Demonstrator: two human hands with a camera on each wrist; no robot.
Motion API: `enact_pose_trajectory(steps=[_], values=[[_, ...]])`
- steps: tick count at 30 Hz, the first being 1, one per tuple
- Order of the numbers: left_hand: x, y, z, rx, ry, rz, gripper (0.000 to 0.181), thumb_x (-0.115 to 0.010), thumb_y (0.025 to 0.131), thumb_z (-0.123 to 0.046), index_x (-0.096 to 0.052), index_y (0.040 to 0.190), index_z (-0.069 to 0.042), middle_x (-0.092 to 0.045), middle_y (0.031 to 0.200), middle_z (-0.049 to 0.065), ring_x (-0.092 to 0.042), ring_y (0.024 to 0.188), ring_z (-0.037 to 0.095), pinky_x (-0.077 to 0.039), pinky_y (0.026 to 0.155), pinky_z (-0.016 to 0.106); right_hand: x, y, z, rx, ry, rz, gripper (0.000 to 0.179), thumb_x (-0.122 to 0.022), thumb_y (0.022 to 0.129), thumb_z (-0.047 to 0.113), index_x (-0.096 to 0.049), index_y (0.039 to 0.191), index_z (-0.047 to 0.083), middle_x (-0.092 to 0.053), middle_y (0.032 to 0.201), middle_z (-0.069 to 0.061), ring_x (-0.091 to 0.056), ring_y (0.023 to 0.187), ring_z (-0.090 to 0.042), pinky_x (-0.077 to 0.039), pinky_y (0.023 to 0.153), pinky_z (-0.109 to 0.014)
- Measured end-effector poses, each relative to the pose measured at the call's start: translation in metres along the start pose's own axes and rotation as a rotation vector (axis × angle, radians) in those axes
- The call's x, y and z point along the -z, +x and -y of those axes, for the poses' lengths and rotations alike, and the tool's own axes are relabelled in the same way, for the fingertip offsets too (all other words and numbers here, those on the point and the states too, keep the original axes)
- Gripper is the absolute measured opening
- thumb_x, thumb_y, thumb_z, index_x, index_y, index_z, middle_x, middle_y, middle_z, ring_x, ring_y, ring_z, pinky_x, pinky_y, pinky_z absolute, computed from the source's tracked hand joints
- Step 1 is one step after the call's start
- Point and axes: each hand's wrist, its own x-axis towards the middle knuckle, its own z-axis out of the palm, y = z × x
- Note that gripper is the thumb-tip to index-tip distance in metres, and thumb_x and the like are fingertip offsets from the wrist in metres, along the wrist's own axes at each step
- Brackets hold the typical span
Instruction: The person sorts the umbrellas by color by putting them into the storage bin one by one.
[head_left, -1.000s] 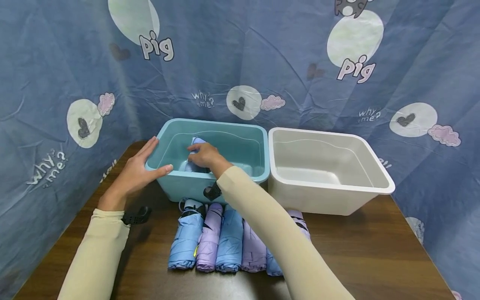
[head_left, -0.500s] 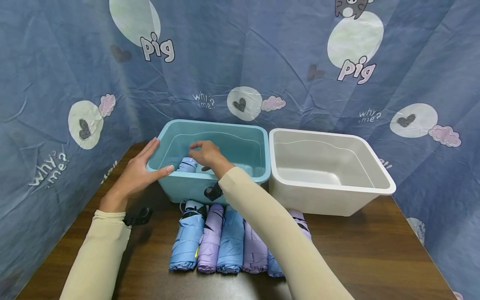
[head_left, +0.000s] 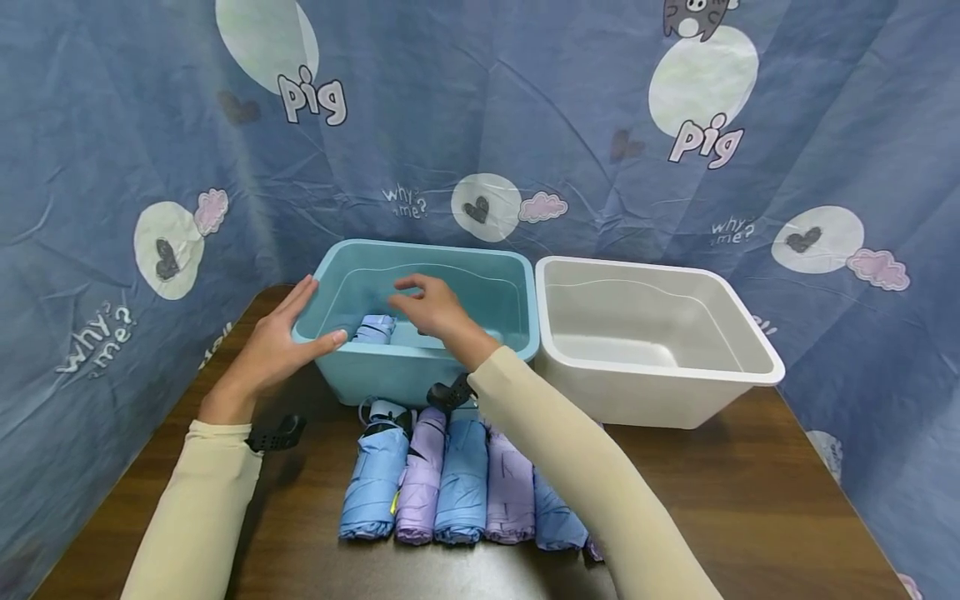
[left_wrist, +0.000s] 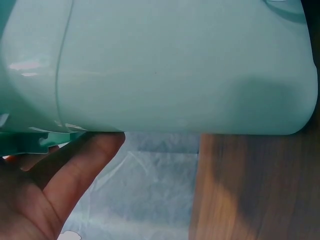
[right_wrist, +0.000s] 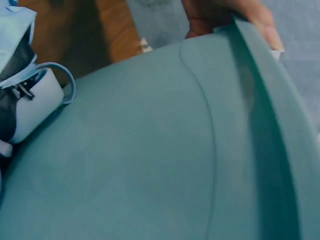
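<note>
A light blue folded umbrella (head_left: 374,329) lies inside the teal bin (head_left: 405,371), at its front left; part of it is hidden by the front wall. My left hand (head_left: 266,350) rests on the bin's left front corner, fingers extended along the side and thumb on the front rim. In the left wrist view, a finger (left_wrist: 87,170) touches the bin's outer wall. My right hand (head_left: 435,312) hovers over the bin's opening, fingers loosely bent and holding nothing. Before the bin, several rolled umbrellas (head_left: 461,492), blue and purple by turns, lie side by side; my right forearm covers some.
A cream bin (head_left: 645,396) stands right beside the teal one on the brown wooden table (head_left: 720,500). Behind both hangs a blue printed cloth (head_left: 585,100). The right wrist view shows an umbrella's pale handle end (right_wrist: 40,107) with a loop, close to the teal bin's wall.
My right hand has let go of the light blue umbrella, which now lies lower in the teal bin, and has moved up and to the right. My left hand has stayed at the rim.
</note>
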Motion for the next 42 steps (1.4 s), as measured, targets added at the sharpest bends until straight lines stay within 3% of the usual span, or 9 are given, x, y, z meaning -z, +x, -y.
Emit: enact_pose_trajectory(steps=[5, 12, 21, 26, 34, 42], values=[[-0.001, 0.000, 0.000, -0.006, -0.010, -0.011, 0.095, -0.072, 0.083, -0.045, -0.015, 0.156, -0.024, -0.007, 0.159, -0.017, -0.011, 0.146, 0.030, -0.020, 0.105, 0.067, 0.021, -0.016, -0.008, 0.063, 0.068, 0.019, 0.033, -0.061, 0.096, 0.030, -0.061, 0.128, 0.025, -0.059, 0.124, -0.003, -0.059, 0.101, -0.022, -0.052, 0.083, -0.037], [-0.001, 0.001, 0.002, -0.015, -0.022, -0.021, 0.094, -0.073, 0.083, -0.042, -0.017, 0.156, -0.023, -0.008, 0.159, -0.017, -0.011, 0.146, 0.029, -0.019, 0.106, 0.067, 0.045, -0.036, -0.017, 0.107, 0.059, 0.015, 0.034, -0.059, 0.097, 0.029, -0.059, 0.130, 0.024, -0.056, 0.126, -0.004, -0.057, 0.112, -0.022, -0.053, 0.085, -0.037], [-0.001, -0.001, 0.004, -0.009, -0.040, -0.026, 0.093, -0.073, 0.084, -0.040, -0.017, 0.156, -0.023, -0.009, 0.159, -0.016, -0.013, 0.145, 0.030, -0.020, 0.106, 0.066, 0.072, -0.071, -0.022, 0.227, 0.068, 0.002, 0.035, -0.059, 0.097, 0.025, -0.059, 0.131, 0.019, -0.056, 0.127, -0.006, -0.060, 0.110, -0.021, -0.053, 0.087, -0.040], [-0.002, 0.001, 0.003, -0.012, -0.045, -0.034, 0.092, -0.072, 0.084, -0.041, -0.018, 0.156, -0.023, -0.010, 0.159, -0.016, -0.011, 0.146, 0.029, -0.019, 0.106, 0.067, 0.092, -0.093, -0.027, 0.309, 0.076, -0.035, 0.035, -0.061, 0.096, 0.021, -0.059, 0.130, 0.015, -0.058, 0.128, -0.005, -0.064, 0.105, -0.021, -0.053, 0.085, -0.036], [-0.003, 0.001, 0.001, -0.010, -0.039, -0.037, 0.092, -0.072, 0.084, -0.040, -0.019, 0.155, -0.020, -0.010, 0.159, -0.014, -0.012, 0.145, 0.030, -0.019, 0.107, 0.066, 0.118, -0.131, -0.047, 0.309, 0.046, -0.057, 0.038, -0.062, 0.095, 0.027, -0.058, 0.132, 0.021, -0.057, 0.130, -0.001, -0.064, 0.103, -0.019, -0.053, 0.085, -0.035], [-0.002, 0.000, -0.001, 0.008, -0.046, -0.031, 0.091, -0.072, 0.085, -0.041, -0.017, 0.156, -0.024, -0.008, 0.159, -0.016, -0.012, 0.145, 0.030, -0.020, 0.105, 0.068, 0.134, -0.163, -0.069, 0.287, 0.162, -0.041, 0.038, -0.062, 0.095, 0.020, -0.057, 0.132, 0.010, -0.056, 0.131, -0.017, -0.063, 0.108, -0.029, -0.055, 0.081, -0.037]])
